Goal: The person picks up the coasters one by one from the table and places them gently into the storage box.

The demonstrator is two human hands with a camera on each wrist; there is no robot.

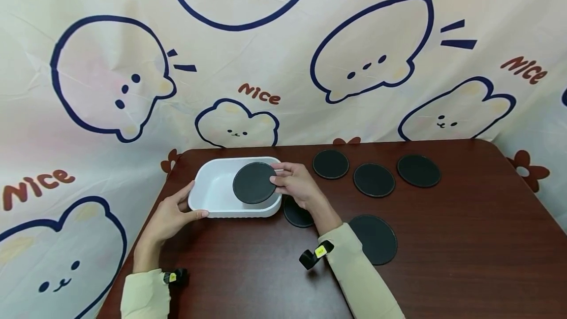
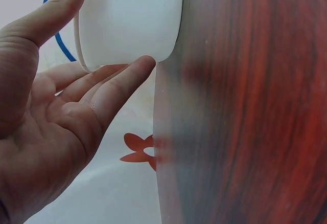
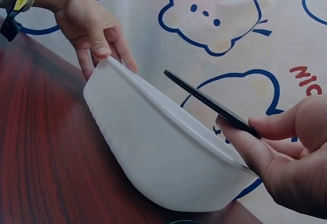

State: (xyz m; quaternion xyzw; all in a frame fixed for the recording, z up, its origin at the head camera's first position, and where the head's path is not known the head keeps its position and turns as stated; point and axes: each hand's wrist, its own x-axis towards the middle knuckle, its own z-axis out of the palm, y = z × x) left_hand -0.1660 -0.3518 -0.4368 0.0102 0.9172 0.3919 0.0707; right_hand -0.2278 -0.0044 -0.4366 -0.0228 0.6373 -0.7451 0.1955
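Five discs (image 1: 374, 179) lie right of the tray (image 1: 212, 186), two partly hidden.

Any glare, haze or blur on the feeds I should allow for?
Head view: soft sheen on the table; left wrist view: pale, hazy reflection along the table's edge, left hand clear; right wrist view: white tray without harsh glare, held black disc crisp.

You face a pale cloth (image 1: 292, 58) printed with cartoon animals (image 1: 236, 124) and red "Nice" lettering (image 1: 259, 93), behind a brown table (image 1: 465, 240).
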